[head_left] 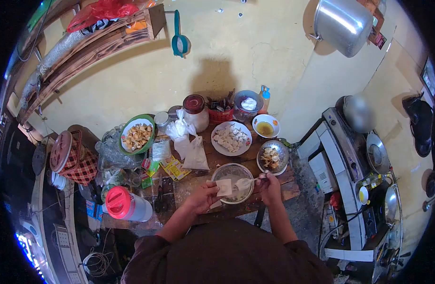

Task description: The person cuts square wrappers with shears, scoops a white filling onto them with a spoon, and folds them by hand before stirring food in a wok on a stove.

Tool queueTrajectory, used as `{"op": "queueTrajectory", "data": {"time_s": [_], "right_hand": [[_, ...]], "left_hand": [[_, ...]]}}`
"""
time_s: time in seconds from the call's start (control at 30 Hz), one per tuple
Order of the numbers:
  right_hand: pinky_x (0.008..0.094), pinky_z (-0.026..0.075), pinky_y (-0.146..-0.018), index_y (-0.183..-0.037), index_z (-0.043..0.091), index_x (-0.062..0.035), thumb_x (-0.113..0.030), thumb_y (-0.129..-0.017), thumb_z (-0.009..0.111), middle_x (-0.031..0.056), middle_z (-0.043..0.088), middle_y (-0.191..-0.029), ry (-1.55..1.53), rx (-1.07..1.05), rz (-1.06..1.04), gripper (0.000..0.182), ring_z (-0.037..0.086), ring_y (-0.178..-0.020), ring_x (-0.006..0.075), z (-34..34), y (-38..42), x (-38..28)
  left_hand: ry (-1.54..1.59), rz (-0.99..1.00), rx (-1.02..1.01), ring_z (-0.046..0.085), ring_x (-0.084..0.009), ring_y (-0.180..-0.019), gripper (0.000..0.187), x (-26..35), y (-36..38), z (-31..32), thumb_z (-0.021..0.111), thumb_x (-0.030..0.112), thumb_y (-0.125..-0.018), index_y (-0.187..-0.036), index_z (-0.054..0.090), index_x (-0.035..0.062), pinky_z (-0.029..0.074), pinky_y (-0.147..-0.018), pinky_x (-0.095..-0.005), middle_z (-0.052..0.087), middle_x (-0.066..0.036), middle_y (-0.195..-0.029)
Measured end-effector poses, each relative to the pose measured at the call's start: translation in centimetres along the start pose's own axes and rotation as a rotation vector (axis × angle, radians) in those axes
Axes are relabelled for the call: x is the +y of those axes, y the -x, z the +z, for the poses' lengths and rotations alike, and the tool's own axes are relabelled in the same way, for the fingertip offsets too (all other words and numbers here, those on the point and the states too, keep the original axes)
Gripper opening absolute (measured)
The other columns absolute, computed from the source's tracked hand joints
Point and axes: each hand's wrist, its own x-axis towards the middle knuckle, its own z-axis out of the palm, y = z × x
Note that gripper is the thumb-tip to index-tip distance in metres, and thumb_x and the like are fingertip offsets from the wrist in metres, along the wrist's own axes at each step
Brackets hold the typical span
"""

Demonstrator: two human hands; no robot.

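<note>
My left hand [201, 199] pinches a small pale sachet [224, 187] over the left side of a mixing bowl [232, 164]. In my right hand [270, 188] is a spoon [244, 183], its handle gripped by the fingers and its head pointing left over the same bowl, close to the sachet. The bowl's contents are partly hidden by the sachet and spoon. Just behind my right hand stands a metal strainer bowl [282, 150] holding browned pieces. A plate of white chunks [230, 138] sits beyond the mixing bowl.
On the wooden table are a bag of white powder [196, 155], yellow sachets [175, 167], a green-rimmed basin [149, 142] of fried pieces, a red-lidded jar [194, 105] and a bowl of yellow liquid [266, 127]. A pink-lidded jug [128, 204] stands left; a stove [342, 137] is right.
</note>
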Motion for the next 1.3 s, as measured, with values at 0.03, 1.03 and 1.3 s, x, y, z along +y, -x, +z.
{"op": "queueTrajectory", "data": {"time_s": [0.03,1.03,1.3], "right_hand": [[0.0262,0.049,-0.063,-0.092,0.050,-0.0053,-0.015,-0.091,0.044,0.0061,0.057,-0.078,0.061,0.064,-0.061,0.011,0.056,-0.067,0.0166,0.2,0.0,-0.5],[0.0268,0.049,-0.053,-0.090,0.051,-0.0060,-0.016,-0.092,0.046,0.0095,0.062,-0.074,0.251,-0.015,-0.165,0.011,0.058,-0.056,0.0159,0.4,-0.7,2.0],[0.0264,0.049,-0.053,-0.090,0.051,-0.0062,-0.016,-0.091,0.047,0.0079,0.061,-0.073,0.329,-0.004,-0.211,0.011,0.058,-0.057,0.0150,1.1,-0.3,1.5]], "left_hand": [[-0.046,0.043,0.038,0.057,-0.0201,-0.098,0.026,0.6,0.5,0.6,0.045,0.003,-0.088,-0.113,0.048,-0.0044,0.048,-0.088,-0.0325,0.056,-0.012,-0.110],[-0.154,0.096,0.126,0.059,-0.0157,-0.093,0.026,-0.1,1.3,3.2,0.047,0.004,-0.087,-0.112,0.052,-0.0018,0.048,-0.085,-0.0290,0.060,-0.009,-0.105],[-0.179,0.101,0.126,0.059,-0.0164,-0.094,0.028,-0.1,1.5,2.9,0.045,0.001,-0.087,-0.115,0.051,-0.0024,0.047,-0.087,-0.0292,0.059,-0.011,-0.107]]}}
